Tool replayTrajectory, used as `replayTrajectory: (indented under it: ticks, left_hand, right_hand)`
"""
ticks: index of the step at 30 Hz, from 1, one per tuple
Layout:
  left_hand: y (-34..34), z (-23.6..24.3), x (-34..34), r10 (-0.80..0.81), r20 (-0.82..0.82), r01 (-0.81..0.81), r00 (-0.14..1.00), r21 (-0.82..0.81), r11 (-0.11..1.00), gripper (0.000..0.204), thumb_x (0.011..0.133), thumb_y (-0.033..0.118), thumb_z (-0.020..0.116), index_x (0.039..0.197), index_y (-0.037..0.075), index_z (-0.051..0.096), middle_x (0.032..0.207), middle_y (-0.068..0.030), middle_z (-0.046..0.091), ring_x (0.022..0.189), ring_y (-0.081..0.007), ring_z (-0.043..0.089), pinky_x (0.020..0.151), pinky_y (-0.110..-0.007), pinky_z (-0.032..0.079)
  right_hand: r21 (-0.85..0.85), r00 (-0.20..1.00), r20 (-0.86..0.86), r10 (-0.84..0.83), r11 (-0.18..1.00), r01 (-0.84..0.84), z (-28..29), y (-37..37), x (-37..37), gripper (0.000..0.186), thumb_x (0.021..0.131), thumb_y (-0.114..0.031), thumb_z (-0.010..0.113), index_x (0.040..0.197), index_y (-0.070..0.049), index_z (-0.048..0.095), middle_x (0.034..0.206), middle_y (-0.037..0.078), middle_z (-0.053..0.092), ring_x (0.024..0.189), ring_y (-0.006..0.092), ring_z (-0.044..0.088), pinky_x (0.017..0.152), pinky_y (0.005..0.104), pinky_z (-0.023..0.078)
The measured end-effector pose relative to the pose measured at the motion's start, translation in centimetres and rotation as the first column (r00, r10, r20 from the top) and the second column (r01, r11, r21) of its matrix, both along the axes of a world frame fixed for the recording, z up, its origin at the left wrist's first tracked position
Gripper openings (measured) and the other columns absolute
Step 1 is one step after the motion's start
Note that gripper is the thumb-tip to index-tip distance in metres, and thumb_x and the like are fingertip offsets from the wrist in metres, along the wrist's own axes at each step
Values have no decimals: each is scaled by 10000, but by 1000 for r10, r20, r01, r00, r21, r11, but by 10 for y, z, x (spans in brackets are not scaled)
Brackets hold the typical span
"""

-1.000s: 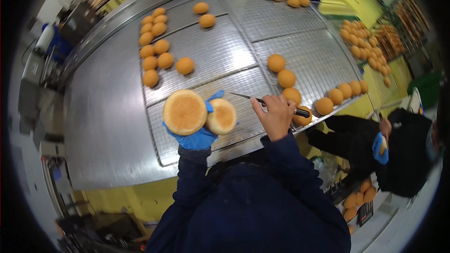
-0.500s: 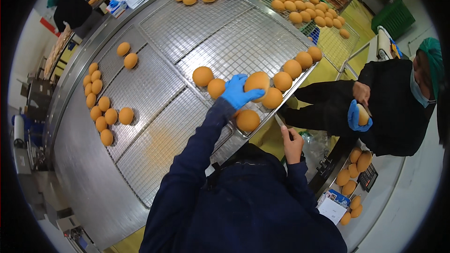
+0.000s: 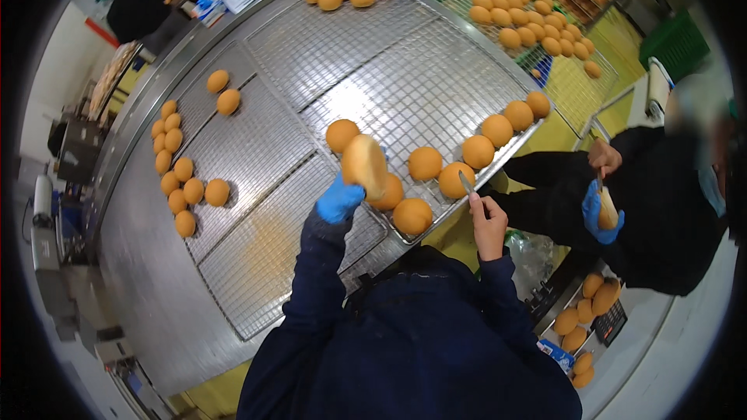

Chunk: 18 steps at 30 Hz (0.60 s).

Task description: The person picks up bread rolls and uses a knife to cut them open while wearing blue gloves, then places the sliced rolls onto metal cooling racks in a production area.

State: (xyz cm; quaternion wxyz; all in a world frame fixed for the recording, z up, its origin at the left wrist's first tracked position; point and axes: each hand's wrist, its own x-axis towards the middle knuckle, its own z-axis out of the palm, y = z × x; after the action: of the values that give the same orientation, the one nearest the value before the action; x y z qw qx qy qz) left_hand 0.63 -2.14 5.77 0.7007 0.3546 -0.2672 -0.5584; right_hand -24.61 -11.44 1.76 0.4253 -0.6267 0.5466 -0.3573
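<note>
One big metal table point(image 3: 128, 288), wire racks point(image 3: 257, 163) laid over it. Co-worker point(image 3: 661, 210) in dark clothes stands off its right side, one gloved hand point(image 3: 597, 218) holding a pale-sided bun, bare hand just above it. Green crate point(image 3: 675, 45) beyond them, near the far right corner.

Left hand point(image 3: 340, 201), blue glove: gripping a round bun point(image 3: 363, 167) low on its near side, fingers mostly hidden behind it. Bun is up over the rack, clear of the wires, near the middle of view. Tipped on edge, so it reads as an oval: long axis runs close to fore-aft, far end leaning slightly left. Browned face turned left, pale side wall to the right. Can't tell if it's cut.

Right hand point(image 3: 489, 227), bare: fingers closed around a small knife point(image 3: 467, 182), handle hidden in the grip. Knife long axis also near fore-aft, tip away from the person and canted left. Blade overlaps an edge-row bun point(image 3: 454, 180) in view; contact unclear. Other loose buns point(image 3: 412, 216) sit on the rack around both hands.
</note>
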Motion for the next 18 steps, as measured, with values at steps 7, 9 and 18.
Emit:
replayTrajectory:
  ticks: [7,9,18]
  left_hand:
    - [118,45,0,354,-158,-344,922,92,935,1082,588,397,825,1403,57,201,1347,-191,368,1144,-329,483,911,-419,468]
    - [141,48,-10,401,-420,-453,814,-27,891,1037,632,517,739,1402,68,207,1368,-220,326,1177,-362,443,946,-456,434]
    - [242,81,-16,586,-626,-802,515,-110,587,861,770,640,485,1378,68,273,1312,-257,367,1199,-415,388,979,-511,380]
  right_hand:
    - [-286,839,99,536,822,-492,71,56,119,217,760,-216,692,683,-36,598,580,25,511,552,155,468,597,309,328]
    - [-421,755,4,655,686,-593,90,87,141,182,737,-211,703,678,-77,596,587,-2,503,586,150,466,646,308,299]
    - [-683,487,-210,848,230,-694,128,206,181,211,670,-248,734,668,-129,560,640,-25,501,650,166,469,708,332,258]
